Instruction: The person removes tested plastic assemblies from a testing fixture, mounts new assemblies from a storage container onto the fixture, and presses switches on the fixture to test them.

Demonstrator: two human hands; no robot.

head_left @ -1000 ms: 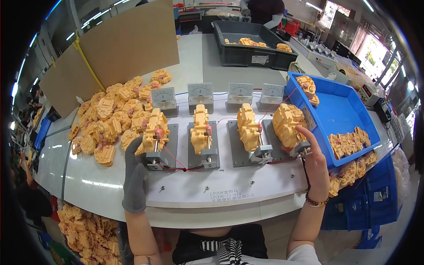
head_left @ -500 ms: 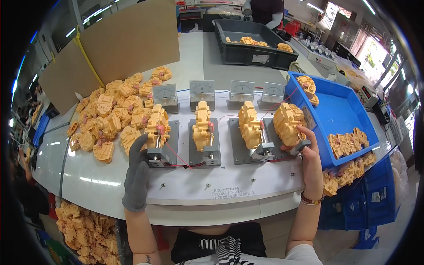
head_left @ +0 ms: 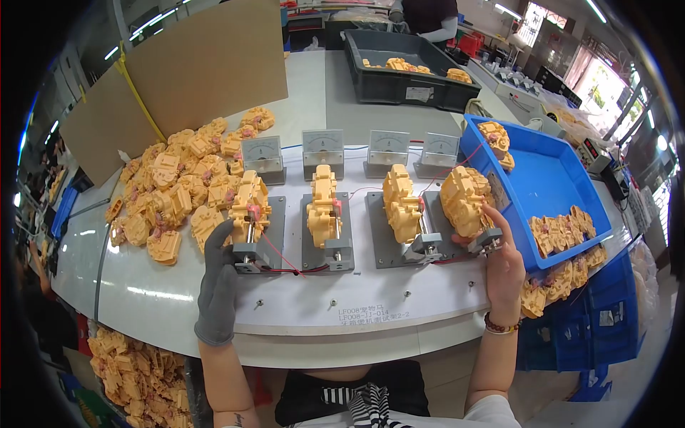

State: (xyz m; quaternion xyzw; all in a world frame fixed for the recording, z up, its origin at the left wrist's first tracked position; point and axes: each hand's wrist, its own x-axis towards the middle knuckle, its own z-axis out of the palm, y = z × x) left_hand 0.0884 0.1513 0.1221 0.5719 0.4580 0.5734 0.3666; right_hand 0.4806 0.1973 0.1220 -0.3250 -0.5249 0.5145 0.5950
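My left hand (head_left: 216, 292), in a grey glove, is closed at the left side of the leftmost test fixture (head_left: 277, 221); its fingertips are partly hidden. A yellow plastic gearbox (head_left: 250, 196) with a pink part sits in that fixture. My bare right hand (head_left: 505, 269) grips the rightmost fixture's metal clamp (head_left: 486, 240), the index finger against its gearbox (head_left: 464, 200). Between my hands, a second gearbox (head_left: 323, 203) and a third gearbox (head_left: 402, 207) sit in their own fixtures. A panel meter (head_left: 323, 148) stands behind each fixture.
A heap of yellow gearboxes (head_left: 168, 178) lies on the left, before a cardboard sheet (head_left: 207, 71). On the right, a blue bin (head_left: 571, 171) holds several gearboxes. A black crate (head_left: 421, 93) stands at the back, with a person behind it. Thin red wires (head_left: 282, 253) run between fixtures.
The view has shifted slightly. My right thumb has moved away from the front of the clamp, which shows more now. My left hand stays beside the leftmost fixture.
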